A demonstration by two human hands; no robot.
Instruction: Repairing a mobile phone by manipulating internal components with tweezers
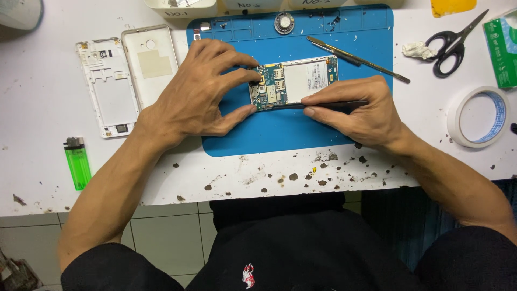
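Centrally, opened phone (293, 82) on blue mat (280, 134); black tool (328, 105) probably at edge.

Left hand (196, 91) arched, fingertips pinching; right hand (358, 110) flat, fingers seemingly pressed together, both forearms angled inward.

The opened phone (293, 82) has its left end covered by the left hand (196, 91). The green box (502, 51) at right and three white containers (180, 7) at top are cut off.
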